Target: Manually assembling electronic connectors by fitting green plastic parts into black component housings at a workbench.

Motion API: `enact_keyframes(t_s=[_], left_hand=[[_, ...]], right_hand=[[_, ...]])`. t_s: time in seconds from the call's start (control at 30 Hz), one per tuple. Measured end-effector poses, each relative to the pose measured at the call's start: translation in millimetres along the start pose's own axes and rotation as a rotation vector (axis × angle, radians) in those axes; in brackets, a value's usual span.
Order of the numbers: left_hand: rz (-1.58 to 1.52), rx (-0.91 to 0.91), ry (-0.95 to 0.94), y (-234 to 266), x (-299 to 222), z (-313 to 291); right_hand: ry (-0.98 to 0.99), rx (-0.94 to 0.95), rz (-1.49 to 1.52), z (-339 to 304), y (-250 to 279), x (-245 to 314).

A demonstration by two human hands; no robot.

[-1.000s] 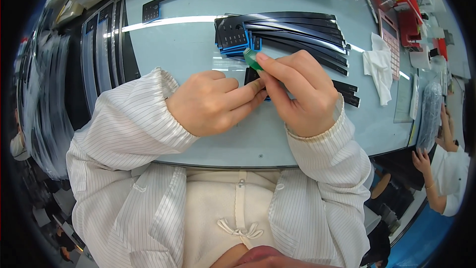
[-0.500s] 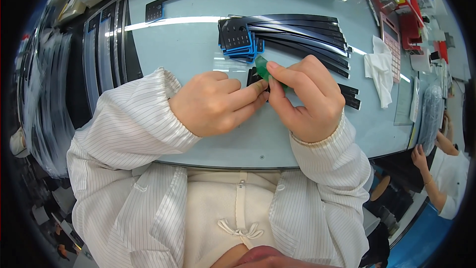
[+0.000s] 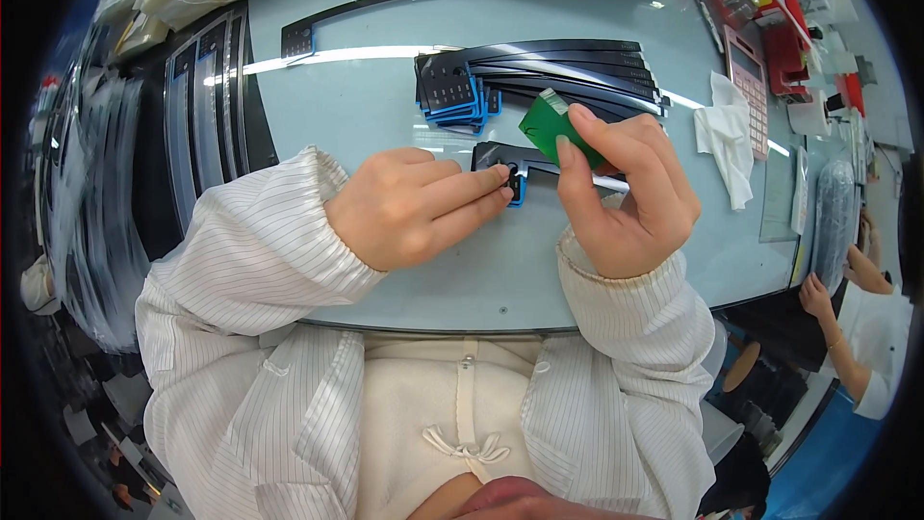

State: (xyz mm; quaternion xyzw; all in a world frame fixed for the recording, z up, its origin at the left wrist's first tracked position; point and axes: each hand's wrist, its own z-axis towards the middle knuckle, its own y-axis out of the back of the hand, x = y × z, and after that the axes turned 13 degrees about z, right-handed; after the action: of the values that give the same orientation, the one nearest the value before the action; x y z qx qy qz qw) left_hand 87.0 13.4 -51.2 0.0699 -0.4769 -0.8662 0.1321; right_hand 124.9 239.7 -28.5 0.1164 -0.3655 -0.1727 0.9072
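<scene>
My left hand (image 3: pixel 409 200) lies low over the glass-topped table. Its index and middle fingertips press the wide end of a black panel strip (image 3: pixel 491 154) with blue edging; the thumb is hidden. My right hand (image 3: pixel 637 195) pinches a small green plastic card (image 3: pixel 547 129) between thumb and fingers, raised just above that strip. Part of the strip runs to the right behind the card and the right hand. Beyond the hands, similar black panel strips (image 3: pixel 445 87) are piled with their wide ends at the left and their narrow tails fanned rightward.
Another black strip (image 3: pixel 298 39) lies alone at the far left. Clear plastic sheets (image 3: pixel 91 202) hang or stack along the left side. At the right are a crumpled white cloth (image 3: pixel 730 144), a pink calculator (image 3: pixel 746 87) and a wrapped clear bundle (image 3: pixel 834 217). Another person's hands (image 3: pixel 818 297) are at the far right.
My right hand has lifted the green card up and to the right, off the panel strip, so more of the strip shows. The left fingertips stay on it.
</scene>
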Motion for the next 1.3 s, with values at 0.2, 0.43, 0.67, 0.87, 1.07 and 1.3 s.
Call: enact_keyframes(t_s=[0.2, 0.43, 0.67, 0.87, 1.07, 1.3], left_hand=[[0.112, -0.042, -0.080, -2.9, 0.5, -0.9], [0.048, -0.009, -0.062, -1.1, 0.9, 0.4], [-0.002, -0.047, -0.045, -1.7, -1.1, 2.5], [0.089, 0.026, -0.086, 2.0, -1.6, 2.4], [-0.046, 0.051, -0.007, 6.1, -3.6, 8.4], [-0.050, 0.007, 0.027, 2.5, -6.8, 6.7]], right_hand=[[-0.027, 0.009, 0.010, -1.4, -5.3, 0.4], [-0.017, -0.026, -0.017, 0.1, -4.7, 1.1], [-0.014, -0.056, 0.018, -2.3, -5.0, -2.5], [0.003, -0.064, 0.029, -0.9, -3.9, -1.9], [0.011, -0.081, 0.021, -1.5, -4.9, -2.6], [0.054, -0.079, 0.038, 0.0, -7.3, -2.9]])
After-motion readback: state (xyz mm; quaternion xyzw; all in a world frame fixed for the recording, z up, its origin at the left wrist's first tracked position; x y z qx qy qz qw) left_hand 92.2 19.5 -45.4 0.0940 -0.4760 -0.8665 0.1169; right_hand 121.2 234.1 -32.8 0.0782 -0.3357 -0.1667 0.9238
